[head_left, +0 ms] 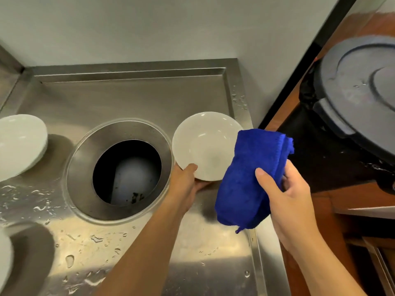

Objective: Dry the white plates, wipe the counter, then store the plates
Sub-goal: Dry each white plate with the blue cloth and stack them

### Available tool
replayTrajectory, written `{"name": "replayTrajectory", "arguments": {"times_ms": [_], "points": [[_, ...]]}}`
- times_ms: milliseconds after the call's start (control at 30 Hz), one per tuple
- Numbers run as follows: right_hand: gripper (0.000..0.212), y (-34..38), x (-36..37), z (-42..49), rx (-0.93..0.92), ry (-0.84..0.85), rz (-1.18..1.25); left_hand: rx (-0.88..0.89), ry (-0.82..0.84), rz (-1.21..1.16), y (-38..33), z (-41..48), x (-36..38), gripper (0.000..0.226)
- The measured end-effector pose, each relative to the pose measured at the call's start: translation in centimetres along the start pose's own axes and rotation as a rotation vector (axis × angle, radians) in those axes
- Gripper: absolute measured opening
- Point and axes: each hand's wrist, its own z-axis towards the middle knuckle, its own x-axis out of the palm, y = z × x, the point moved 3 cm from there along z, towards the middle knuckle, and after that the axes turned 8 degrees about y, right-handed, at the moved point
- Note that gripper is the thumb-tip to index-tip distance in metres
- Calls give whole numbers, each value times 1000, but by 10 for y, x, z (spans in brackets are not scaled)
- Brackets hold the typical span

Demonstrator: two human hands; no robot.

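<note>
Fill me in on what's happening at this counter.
A person is drying dishes. The left hand holds a white plate by its near rim above the steel counter, beside the round waste hole. The right hand grips a folded blue cloth at the plate's edge. More white plates wait at left; the counter is wet.

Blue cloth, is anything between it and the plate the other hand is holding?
Nothing visible. The blue cloth in the right hand hangs right beside the white plate, overlapping its edge in view. The left hand grips the plate's near rim.
</note>
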Motion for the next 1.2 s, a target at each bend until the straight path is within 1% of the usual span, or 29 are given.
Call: {"name": "replayTrajectory", "arguments": {"times_ms": [100,167,200,267,333,400,467,567,633,667,767,800,833,900,933,967,1000,1067,1100,1133,1200], "points": [[23,9,1,-1,-28,-46,-69,68,6,85,-9,-13,-6,57],[23,23,0,-2,-97,-107,-153,127,9,128,-20,-33,-14,60],[22,31,0,-1,-146,-135,-242,154,12,145,-26,-45,-18,61],[22,47,11,5,-259,-165,-500,199,37,149,-41,-71,-22,56],[35,57,33,14,-322,-157,-688,213,62,126,-54,-96,-25,42],[44,60,62,22,-308,-85,-766,230,94,119,-63,-117,-24,37],[46,58,96,25,-276,34,-774,271,114,167,-69,-131,-22,40],[39,56,145,10,-284,297,-597,318,93,225,-80,-142,-29,50],[28,53,159,-10,-274,475,-524,351,66,218,-91,-147,-40,58],[21,49,159,-20,-275,544,-560,364,56,209,-97,-150,-46,58],[21,43,136,-25,-261,659,-859,373,48,179,-99,-160,-58,52],[21,41,128,-17,-230,654,-943,361,41,178,-95,-164,-60,51],[22,41,121,-6,-210,606,-1009,337,29,173,-89,-167,-60,51],[27,48,117,17,-247,405,-1075,287,18,126,-76,-171,-55,53],[28,52,123,24,-289,315,-1051,278,18,109,-74,-172,-51,54],[28,55,132,25,-326,267,-977,286,11,106,-74,-171,-48,55],[26,55,145,24,-329,273,-857,304,2,120,-77,-168,-46,56],[18,52,170,13,-268,406,-603,332,-18,158,-89,-163,-44,57],[13,49,179,5,-248,491,-534,334,-24,163,-95,-160,-45,55],[11,46,182,-4,-245,575,-519,335,-25,162,-100,-159,-49,52],[10,43,169,-10,-254,696,-640,355,-31,164,-108,-158,-57,46]]}}
